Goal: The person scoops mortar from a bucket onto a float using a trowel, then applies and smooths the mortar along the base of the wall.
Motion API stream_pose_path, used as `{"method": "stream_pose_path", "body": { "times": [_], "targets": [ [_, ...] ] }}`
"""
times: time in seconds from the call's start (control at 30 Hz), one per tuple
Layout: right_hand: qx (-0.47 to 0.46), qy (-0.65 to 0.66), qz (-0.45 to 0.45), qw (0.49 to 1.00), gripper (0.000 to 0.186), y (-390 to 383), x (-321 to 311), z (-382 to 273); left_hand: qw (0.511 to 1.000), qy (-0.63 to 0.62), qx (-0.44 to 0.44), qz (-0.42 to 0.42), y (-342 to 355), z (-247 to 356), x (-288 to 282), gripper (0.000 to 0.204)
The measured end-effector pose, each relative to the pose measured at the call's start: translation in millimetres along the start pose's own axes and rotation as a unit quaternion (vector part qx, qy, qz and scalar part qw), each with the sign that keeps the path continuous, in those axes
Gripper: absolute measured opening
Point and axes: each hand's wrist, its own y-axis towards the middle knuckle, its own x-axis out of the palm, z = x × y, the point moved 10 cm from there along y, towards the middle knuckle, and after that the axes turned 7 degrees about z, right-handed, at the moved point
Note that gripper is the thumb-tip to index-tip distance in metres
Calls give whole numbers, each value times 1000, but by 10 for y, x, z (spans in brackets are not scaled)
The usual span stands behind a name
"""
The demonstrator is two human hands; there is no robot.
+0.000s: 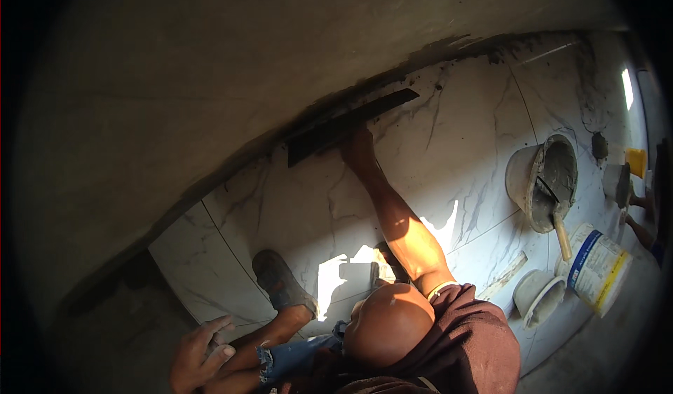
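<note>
My right hand point(359, 148) reaches far forward, closed on a long, dark, flat plastering float point(350, 126). The float lies slanted along the joint between the grey plastered wall point(210, 78) and the marble-patterned tiles point(463, 141); shadow hides its handle. At lower left, my left hand point(200, 357) is raised beside my leg, its fingers loosely bent and the thumb apart. Grey residue shows on its fingers, and nothing held is visible. My bent knee point(389, 324) and a sandalled foot point(280, 282) are below the float.
On the right stands a bucket of wet grey mortar point(561, 173) with a wooden-handled trowel point(563, 234) in it. A white tub with blue and yellow bands point(596, 268) and a grey bowl point(538, 297) are nearer. Another person's hand point(638, 200) shows at the right edge.
</note>
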Motion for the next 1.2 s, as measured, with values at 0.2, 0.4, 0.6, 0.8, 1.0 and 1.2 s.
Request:
{"method": "stream_pose_path", "body": {
  "times": [0.2,0.4,0.6,0.8,1.0,1.2],
  "targets": [
    [-34,-57,-17,998,45,256,13,306,1000,13,21,18,-13,-13,-24,52],
    [40,-36,-122,991,45,-52,296,182,1000,7,0,13,-70,-69,-6,50],
    [76,79,-41,993,46,-154,287,13,1000,0,11,7,-36,23,-33,50],
    [64,-38,-85,994,48,0,596,536,1000,0,14,16,-45,-41,-18,50],
    [29,-122,-28,992,35,32,400,244,1000,3,18,7,-79,-68,3,51],
    [-55,5,27,998,30,-81,108,-190,999,-4,23,31,-40,-41,-70,50]
  ]
}}
